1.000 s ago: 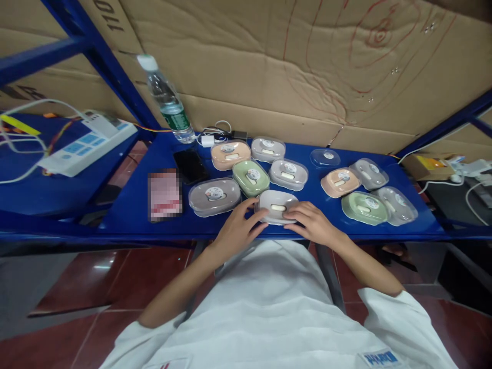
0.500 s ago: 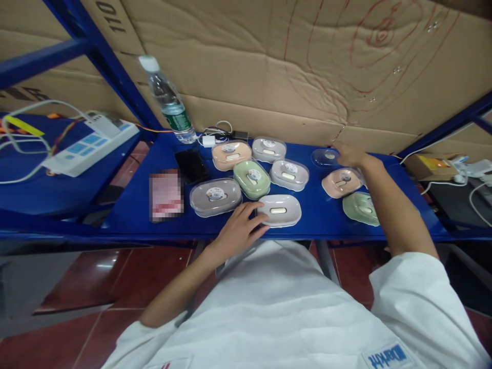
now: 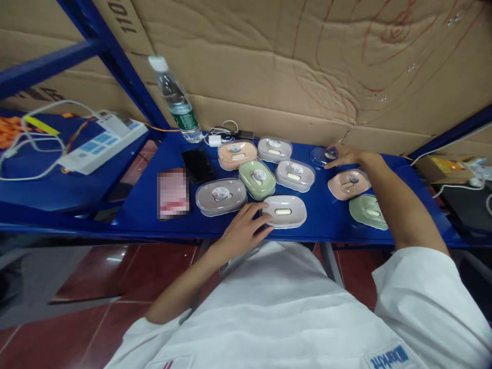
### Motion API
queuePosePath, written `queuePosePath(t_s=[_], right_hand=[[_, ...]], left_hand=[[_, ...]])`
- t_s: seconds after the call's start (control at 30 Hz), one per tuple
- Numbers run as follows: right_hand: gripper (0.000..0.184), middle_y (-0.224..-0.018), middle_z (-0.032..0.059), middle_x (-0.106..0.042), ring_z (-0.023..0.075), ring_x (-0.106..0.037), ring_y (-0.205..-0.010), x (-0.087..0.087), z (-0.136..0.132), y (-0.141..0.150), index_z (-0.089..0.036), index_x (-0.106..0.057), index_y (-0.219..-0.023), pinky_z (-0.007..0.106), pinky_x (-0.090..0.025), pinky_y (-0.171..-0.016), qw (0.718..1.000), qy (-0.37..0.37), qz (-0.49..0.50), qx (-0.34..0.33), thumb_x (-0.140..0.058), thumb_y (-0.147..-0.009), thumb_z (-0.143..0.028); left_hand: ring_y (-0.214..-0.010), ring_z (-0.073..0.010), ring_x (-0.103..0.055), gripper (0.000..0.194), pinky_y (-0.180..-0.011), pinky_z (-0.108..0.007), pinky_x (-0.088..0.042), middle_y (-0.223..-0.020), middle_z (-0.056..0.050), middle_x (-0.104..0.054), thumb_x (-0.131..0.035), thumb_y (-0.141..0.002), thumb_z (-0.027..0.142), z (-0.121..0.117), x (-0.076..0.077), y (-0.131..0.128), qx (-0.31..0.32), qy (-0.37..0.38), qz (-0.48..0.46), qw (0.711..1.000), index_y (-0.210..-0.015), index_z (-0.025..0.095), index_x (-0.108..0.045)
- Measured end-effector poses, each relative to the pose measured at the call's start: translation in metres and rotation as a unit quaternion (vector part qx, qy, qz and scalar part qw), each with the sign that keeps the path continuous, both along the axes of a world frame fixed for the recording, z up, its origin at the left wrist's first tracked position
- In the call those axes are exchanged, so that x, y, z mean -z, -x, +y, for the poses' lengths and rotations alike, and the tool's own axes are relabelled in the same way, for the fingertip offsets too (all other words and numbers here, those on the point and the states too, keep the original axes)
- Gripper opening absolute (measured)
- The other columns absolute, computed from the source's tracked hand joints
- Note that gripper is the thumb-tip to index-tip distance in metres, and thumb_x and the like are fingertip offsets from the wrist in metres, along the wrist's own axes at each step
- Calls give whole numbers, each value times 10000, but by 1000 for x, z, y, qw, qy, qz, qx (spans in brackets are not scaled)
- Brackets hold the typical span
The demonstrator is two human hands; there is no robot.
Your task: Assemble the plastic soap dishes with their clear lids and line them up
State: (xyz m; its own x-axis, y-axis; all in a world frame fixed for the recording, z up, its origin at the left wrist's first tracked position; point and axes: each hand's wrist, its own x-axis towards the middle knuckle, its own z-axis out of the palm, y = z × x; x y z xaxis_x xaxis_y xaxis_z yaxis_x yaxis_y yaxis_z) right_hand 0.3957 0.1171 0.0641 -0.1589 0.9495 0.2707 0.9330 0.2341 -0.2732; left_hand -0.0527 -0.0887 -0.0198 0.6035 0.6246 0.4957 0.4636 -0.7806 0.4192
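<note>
A lidless light grey soap dish (image 3: pixel 294 207) lies near the table's front edge, a small cream bar in its middle. My left hand (image 3: pixel 246 230) grips its left end, fingers at the rim and thumb along the near side. At the back right, my right hand (image 3: pixel 346 155) has its thumb and fingers around the right end of a clear oval lid (image 3: pixel 319 155) with a round sticker. That lid lies on the table. Just in front of my right hand is a peach soap dish (image 3: pixel 340 188) with a clear lid; a green soap dish (image 3: pixel 361 212) is partly behind my right forearm.
Several lidded soap dishes, including a grey one (image 3: pixel 209 201) and a green one (image 3: pixel 251 184), cluster left of centre. A black phone (image 3: pixel 197 165), a blurred-out pink item (image 3: pixel 172 195), a water bottle (image 3: pixel 184 118) and a white charger (image 3: pixel 214 141) stand or lie further left. Cardboard (image 3: pixel 246 77) backs the blue table (image 3: pixel 323 220).
My right hand has come down and forward onto the clear lid, its thumb and fingers now around the lid's end. The left hand stays on the grey dish. The view has shifted slightly.
</note>
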Motion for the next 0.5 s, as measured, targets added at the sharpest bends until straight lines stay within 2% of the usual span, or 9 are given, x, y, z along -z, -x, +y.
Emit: queuePosePath(t_s=[0.1, 0.17, 0.23, 0.27, 0.3, 0.33, 0.4, 0.5], right_hand=[[759, -1101, 163, -780, 99, -669, -786, -18, -4, 5, 32, -723, -1170, 284, -497, -812, 994, 99, -31, 13, -939, -640, -466], [909, -1276, 251, -712, 194, -718, -1012, -36, -22, 12, 48, -628, -1365, 327, -505, -912, 993, 103, -38, 31, -900, -717, -529], [979, -1429, 302, -601, 300, -674, -1239, -52, -57, 29, 21, -545, -1478, 402, -484, -1056, 997, 39, -36, 48, -871, -782, -586], [967, -1491, 298, -551, 346, -634, -1317, -57, -81, 41, -28, -548, -1497, 457, -465, -1123, 998, -19, -32, 47, -882, -796, -604], [873, -1494, 269, -553, 371, -610, -1352, -58, -107, 57, -89, -583, -1480, 502, -461, -1156, 997, -70, -19, 38, -869, -838, -607], [771, -1444, 225, -598, 378, -601, -1366, -55, -134, 74, -147, -600, -1472, 534, -471, -1169, 995, -100, 2, 19, -830, -896, -605], [705, -1451, 179, -607, 389, -590, -1393, -37, -185, 109, -248, -583, -1496, 585, -489, -1184, 993, -108, 41, -33, -810, -924, -593], [660, -1571, 168, -535, 387, -554, -1461, 8, -233, 148, -299, -551, -1528, 585, -490, -1221, 986, -71, 89, -120, -776, -960, -550]], left_hand=[[-1273, -281, -624, 188, -1129, -494, -554, -1425, -125, -634, -715, -1015, 259, 0, 1, 0, 0, 1, -6, 1000, -1201, 239, -710], [-1281, -285, -631, 215, -1129, -494, -560, -1428, -125, -637, -716, -1013, 255, 0, 1, 0, 0, 1, -5, 1000, -1227, 241, -701], [-1300, -291, -638, 280, -1129, -493, -570, -1442, -135, -628, -712, -1022, 273, -1, 1, 0, 0, 3, -8, 1000, -1297, 241, -670], [-1310, -293, -643, 330, -1127, -490, -577, -1456, -143, -617, -712, -1025, 290, -1, 1, 0, -1, 7, -13, 1000, -1345, 241, -644], [-1323, -296, -645, 389, -1126, -486, -583, -1474, -152, -604, -716, -1026, 312, -1, 2, 0, -1, 12, -20, 1000, -1395, 244, -611], [-1337, -300, -646, 450, -1126, -483, -588, -1492, -160, -588, -722, -1025, 334, -1, 2, 0, -2, 17, -29, 999, -1441, 249, -575], [-1367, -310, -638, 557, -1131, -488, -592, -1524, -170, -557, -738, -1015, 376, -1, 3, -1, -6, 23, -49, 999, -1509, 264, -507], [-1414, -330, -609, 654, -1152, -515, -582, -1548, -181, -526, -753, -1003, 408, -1, 5, -2, -18, 27, -71, 997, -1562, 272, -442]])
